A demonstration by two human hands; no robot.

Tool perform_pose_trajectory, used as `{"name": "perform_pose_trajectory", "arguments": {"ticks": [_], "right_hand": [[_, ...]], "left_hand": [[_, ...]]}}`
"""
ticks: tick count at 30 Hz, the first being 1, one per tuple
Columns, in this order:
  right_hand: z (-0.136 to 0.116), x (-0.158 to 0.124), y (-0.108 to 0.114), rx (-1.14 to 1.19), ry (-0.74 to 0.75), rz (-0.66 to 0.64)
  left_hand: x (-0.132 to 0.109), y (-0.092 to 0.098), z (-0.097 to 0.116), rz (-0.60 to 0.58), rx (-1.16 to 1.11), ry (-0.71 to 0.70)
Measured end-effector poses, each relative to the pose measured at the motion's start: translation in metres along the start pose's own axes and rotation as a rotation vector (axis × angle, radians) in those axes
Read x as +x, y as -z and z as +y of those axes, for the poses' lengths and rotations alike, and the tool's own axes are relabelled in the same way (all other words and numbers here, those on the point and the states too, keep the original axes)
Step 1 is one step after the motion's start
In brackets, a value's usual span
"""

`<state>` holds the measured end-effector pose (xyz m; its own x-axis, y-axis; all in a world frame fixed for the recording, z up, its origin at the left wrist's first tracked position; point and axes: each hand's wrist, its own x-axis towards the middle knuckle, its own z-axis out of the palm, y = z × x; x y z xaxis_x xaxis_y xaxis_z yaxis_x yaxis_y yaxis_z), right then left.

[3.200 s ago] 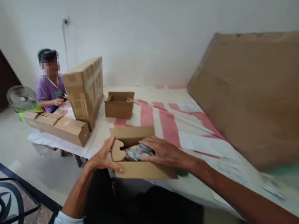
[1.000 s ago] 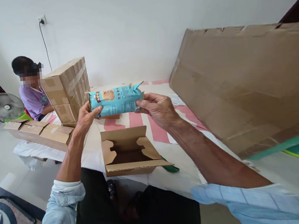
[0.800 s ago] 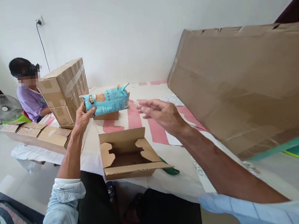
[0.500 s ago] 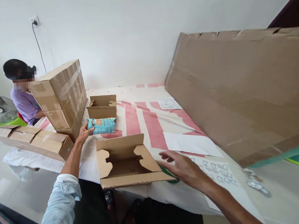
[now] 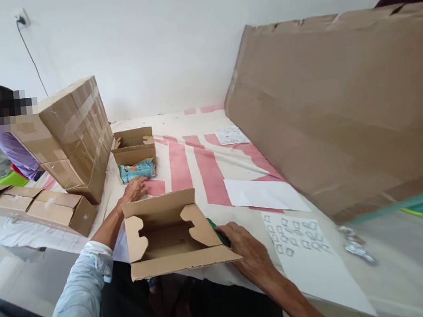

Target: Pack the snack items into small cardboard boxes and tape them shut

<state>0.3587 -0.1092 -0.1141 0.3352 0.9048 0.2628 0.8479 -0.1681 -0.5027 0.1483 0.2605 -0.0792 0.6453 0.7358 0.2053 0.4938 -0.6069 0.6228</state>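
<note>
An open cardboard box (image 5: 186,266) sits at the table's near edge, its flaps folded out and its inside facing me. Beyond it, a blue snack-like packet (image 5: 138,170) lies against the front of a smaller open cardboard box (image 5: 136,154). My left hand (image 5: 135,188) is just in front of the packet, fingers stretched out and holding nothing. At the near box's right side, my right hand (image 5: 244,247) has its fingers closed on a green object (image 5: 217,231). The box flap and the hand hide most of that object, so its kind is unclear.
Taped boxes (image 5: 77,126) are stacked at the left, with a row of boxes (image 5: 55,206) before them. A person (image 5: 16,150) sits behind the stack. A large cardboard sheet (image 5: 341,111) leans at the right. Papers (image 5: 267,193) and silvery pieces (image 5: 358,249) lie on the table.
My left hand has let go of the blue packet, which now rests against the small box. My right hand has moved left and down onto the green object. The view has shifted right.
</note>
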Motion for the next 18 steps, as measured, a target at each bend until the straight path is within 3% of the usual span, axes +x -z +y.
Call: {"name": "perform_pose_trajectory", "arguments": {"ticks": [4, 7, 10, 13, 16, 18], "right_hand": [[0.000, 0.000, -0.011, -0.107, -0.027, 0.084], [0.004, -0.002, -0.020, -0.128, -0.031, 0.116], [0.011, -0.004, -0.029, -0.111, -0.022, 0.138], [0.015, -0.005, -0.035, -0.110, -0.019, 0.169], [0.009, -0.004, -0.034, -0.109, -0.052, 0.167], [0.003, -0.002, -0.031, -0.098, -0.087, 0.158]], "left_hand": [[0.025, -0.004, 0.010, -0.051, -0.067, 0.020], [0.047, 0.011, 0.022, -0.031, -0.143, 0.027], [0.051, 0.032, 0.040, -0.009, -0.227, 0.013], [0.019, 0.054, 0.060, -0.030, -0.313, -0.012], [-0.049, 0.079, 0.072, -0.080, -0.421, -0.019], [-0.100, 0.096, 0.069, -0.073, -0.606, 0.000]]}}
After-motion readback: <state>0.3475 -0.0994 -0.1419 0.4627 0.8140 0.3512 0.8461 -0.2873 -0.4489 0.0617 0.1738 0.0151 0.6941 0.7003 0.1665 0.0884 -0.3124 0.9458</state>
